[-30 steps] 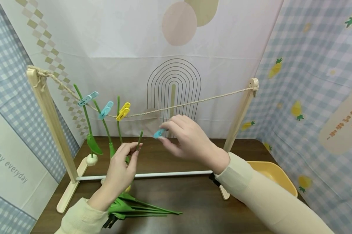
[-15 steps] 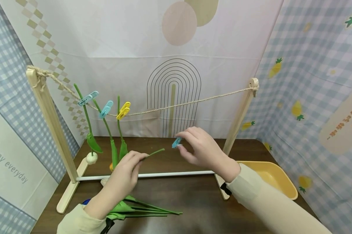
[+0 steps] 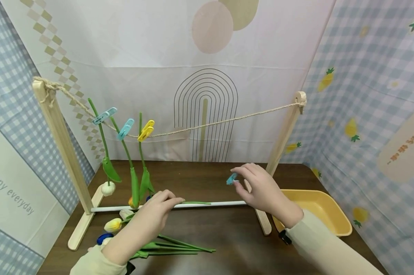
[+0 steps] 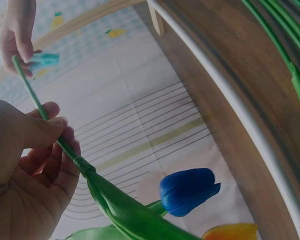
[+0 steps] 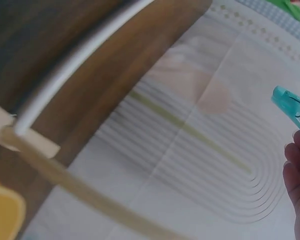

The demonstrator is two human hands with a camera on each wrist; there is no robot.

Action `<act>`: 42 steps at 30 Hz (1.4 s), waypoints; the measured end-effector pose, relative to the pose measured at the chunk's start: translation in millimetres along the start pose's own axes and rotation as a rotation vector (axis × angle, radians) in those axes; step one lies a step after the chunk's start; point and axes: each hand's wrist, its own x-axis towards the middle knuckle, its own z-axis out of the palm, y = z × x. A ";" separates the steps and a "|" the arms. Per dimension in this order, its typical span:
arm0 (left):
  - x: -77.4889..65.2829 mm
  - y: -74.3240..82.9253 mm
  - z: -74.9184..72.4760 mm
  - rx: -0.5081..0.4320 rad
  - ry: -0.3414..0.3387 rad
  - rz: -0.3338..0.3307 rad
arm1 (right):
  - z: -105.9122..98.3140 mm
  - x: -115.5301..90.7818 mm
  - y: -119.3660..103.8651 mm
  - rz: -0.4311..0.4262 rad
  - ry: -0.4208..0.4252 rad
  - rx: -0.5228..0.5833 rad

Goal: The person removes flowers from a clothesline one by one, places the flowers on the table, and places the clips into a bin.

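My left hand (image 3: 155, 212) pinches the green stem (image 3: 198, 203) of an artificial tulip between thumb and fingers, the bare stem end pointing right. In the left wrist view its leaf (image 4: 122, 205) runs down past the palm. To the right, my right hand (image 3: 260, 191) pinches a light blue clothespin (image 3: 231, 178), apart from the stem. Three tulips hang heads down from a rope (image 3: 207, 125), held by two blue clothespins (image 3: 125, 129) and a yellow clothespin (image 3: 146, 131). Under the left forearm, several more tulips (image 3: 172, 246) lie on the table, partly hidden.
Two wooden posts (image 3: 62, 152) carry the rope, and a white bar (image 3: 224, 204) joins them low down. A yellow tray (image 3: 325, 210) stands at the right beside the right forearm. Behind the table (image 3: 227, 248) hangs a patterned cloth (image 3: 141, 46).
Both hands have moved lower, the right one also to the right with its clothespin. The held stem has tilted from near upright to about level.
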 end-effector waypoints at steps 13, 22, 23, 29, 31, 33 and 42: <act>-13.7 -0.3 16.6 0.023 -0.100 0.034 | -8.9 -67.9 24.1 0.185 -0.006 -0.019; -17.9 0.5 34.9 0.008 -0.116 0.039 | -27.7 -121.2 42.6 0.367 0.009 -0.123; -18.5 0.7 36.7 0.006 -0.126 0.033 | -29.7 -126.6 44.5 0.398 0.013 -0.144; -26.1 2.0 48.0 -0.006 -0.179 0.025 | -35.0 -153.9 52.8 0.539 0.031 -0.169; -29.7 1.8 51.4 0.004 -0.177 0.026 | -34.3 -161.1 55.4 0.573 0.024 -0.160; -32.8 1.2 53.9 0.010 -0.181 0.017 | -32.6 -167.6 58.7 0.608 0.017 -0.156; -45.3 -2.3 64.3 0.100 -0.233 -0.057 | -23.4 -182.1 69.4 0.701 -0.044 -0.162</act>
